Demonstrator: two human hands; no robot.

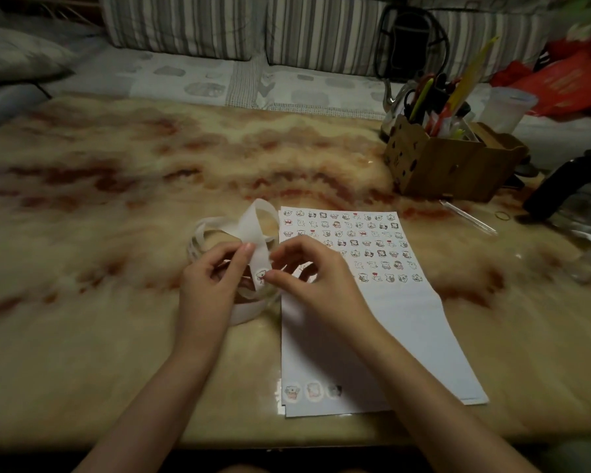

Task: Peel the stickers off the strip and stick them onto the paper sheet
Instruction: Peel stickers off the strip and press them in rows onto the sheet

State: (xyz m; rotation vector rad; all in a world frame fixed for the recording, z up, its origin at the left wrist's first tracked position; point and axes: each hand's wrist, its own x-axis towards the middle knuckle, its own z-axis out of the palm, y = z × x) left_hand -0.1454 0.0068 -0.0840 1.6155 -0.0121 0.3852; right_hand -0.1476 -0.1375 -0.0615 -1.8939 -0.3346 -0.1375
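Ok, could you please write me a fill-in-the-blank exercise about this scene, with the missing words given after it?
1. The strip is to the ___ of the sheet.
2. The right hand pinches a sticker that is on the ___.
3. The near row on the sheet has ___ stickers.
Missing words: left; strip; three.

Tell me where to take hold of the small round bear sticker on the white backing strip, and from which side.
Pinch the small round bear sticker by its right edge, coming from the right with the right hand. The left hand pinches the white backing strip from the left and blocks that side, so the right edge is likely the free one.
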